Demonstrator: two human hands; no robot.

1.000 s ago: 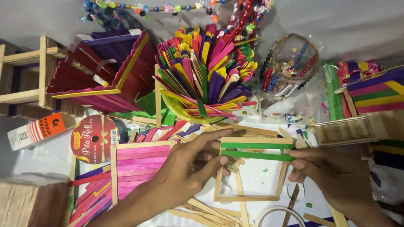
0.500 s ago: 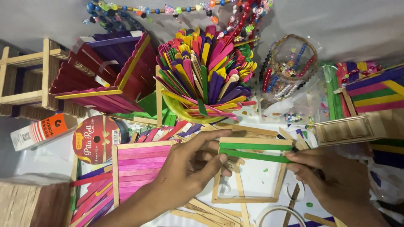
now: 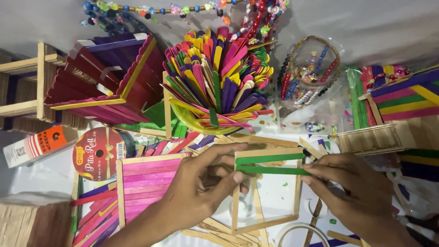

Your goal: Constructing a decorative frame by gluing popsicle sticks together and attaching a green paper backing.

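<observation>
Now left hand [image 3: 201, 183] and right hand [image 3: 352, 187] each pinch one end of the lower of two green sticks [image 3: 270, 170] on the crowded wooden frame [image 3: 267, 190].

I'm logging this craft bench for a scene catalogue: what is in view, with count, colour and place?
Green wooden craft sticks: two, on frame, pinched at both ends.
Plain wooden stick frame: one, centre.
Yellow cup of coloured sticks: one, top centre.
Pink stick panel: one, left of frame.
Red ribbon roll: one, left.
Purple-red stick box: one, upper left.
Clear bead jar: one, upper right.
Left hand; right hand.
</observation>
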